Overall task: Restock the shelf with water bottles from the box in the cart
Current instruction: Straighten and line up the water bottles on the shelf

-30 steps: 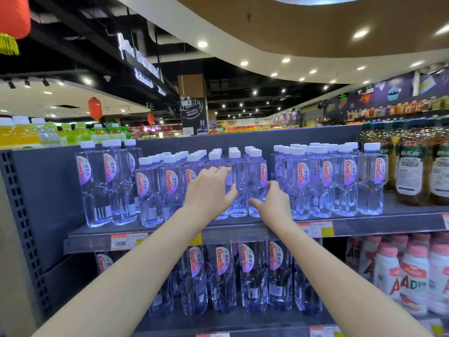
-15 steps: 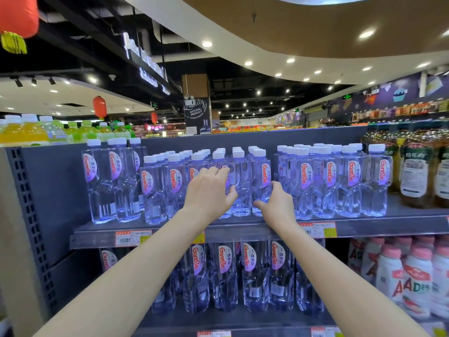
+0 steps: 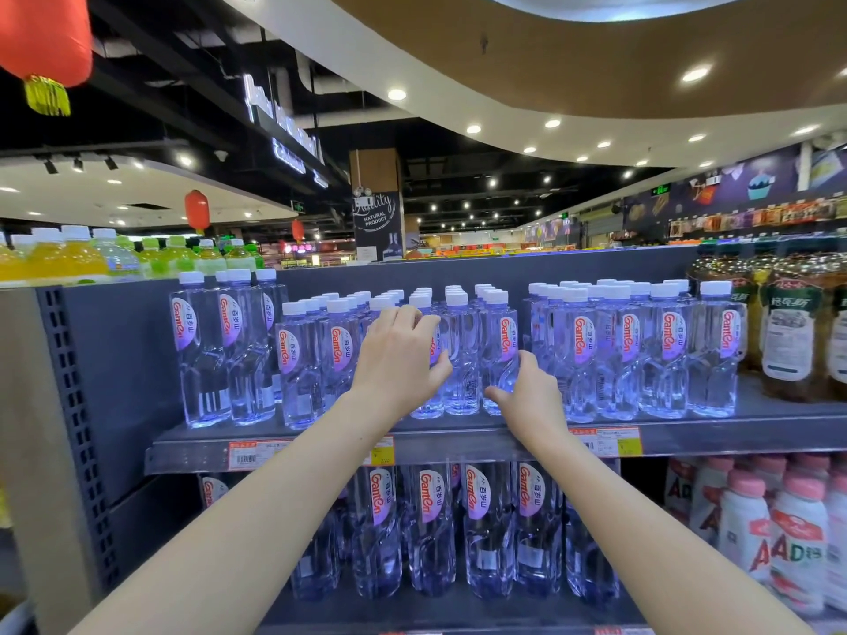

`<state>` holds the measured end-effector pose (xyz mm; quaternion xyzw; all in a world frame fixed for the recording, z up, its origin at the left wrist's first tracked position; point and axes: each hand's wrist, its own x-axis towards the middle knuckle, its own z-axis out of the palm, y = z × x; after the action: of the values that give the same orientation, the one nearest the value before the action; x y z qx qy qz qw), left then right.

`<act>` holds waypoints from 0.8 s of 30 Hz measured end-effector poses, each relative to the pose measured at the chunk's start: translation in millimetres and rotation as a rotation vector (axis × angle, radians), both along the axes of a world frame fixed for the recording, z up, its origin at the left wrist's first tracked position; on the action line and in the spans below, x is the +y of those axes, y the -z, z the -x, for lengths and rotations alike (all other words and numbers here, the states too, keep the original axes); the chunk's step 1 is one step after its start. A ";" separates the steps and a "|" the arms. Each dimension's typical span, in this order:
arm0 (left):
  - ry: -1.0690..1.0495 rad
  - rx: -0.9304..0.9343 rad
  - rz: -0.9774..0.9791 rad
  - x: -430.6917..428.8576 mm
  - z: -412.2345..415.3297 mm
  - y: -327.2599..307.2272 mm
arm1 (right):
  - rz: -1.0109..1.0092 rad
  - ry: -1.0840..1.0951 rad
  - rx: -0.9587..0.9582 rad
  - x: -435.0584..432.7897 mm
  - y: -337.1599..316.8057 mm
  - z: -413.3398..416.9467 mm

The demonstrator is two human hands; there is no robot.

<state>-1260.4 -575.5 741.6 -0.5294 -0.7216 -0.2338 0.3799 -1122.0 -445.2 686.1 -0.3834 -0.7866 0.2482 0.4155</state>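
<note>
Two bare forearms run up from the bottom of my view to the upper shelf point(image 3: 458, 444), and each ends in a grip among the front-row water bottles point(image 3: 460, 355). My worry from here is a domino fall. The bottles are tall, narrow and packed close, so a sideways nudge from either wrist could tip one into its neighbours or off the shelf lip just under the knuckles. Pulling back carelessly could drag a bottle forward with the fingers.

My left hand point(image 3: 398, 359) is spread, fingers loosely curled, the fingertips resting against the cap and shoulder of a front bottle and the thumb pointing toward the other hand. It looks like a steadying touch; whether it actually clasps that bottle I cannot tell, since the palm hides the contact. My right hand point(image 3: 527, 396), lower and just beside it, has its fingers curled round the lower body of the next bottle point(image 3: 502, 355), thumb stretched out below, so I read that as a light hold on it.

Beyond both hands the rows run back to the grey back panel. Neither the box nor the cart is in view.
</note>
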 end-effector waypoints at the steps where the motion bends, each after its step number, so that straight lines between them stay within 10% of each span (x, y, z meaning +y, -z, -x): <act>1: -0.007 0.007 -0.007 1.7 0.9 -2.1 | -0.015 0.010 -0.030 -0.9 -0.3 0.2; 13: -0.028 0.003 0.040 14.0 16.3 -17.5 | -0.605 -0.076 0.057 -2.6 -80.6 -4.7; 24: 0.030 -0.046 0.095 11.0 31.3 -34.5 | -0.453 -0.179 -0.793 -4.4 -159.7 38.4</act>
<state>-1291.7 -564.4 776.1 -0.5523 -0.7324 -0.2170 0.3339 -1160.4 -449.6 845.8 -0.2789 -0.9491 -0.0608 0.1330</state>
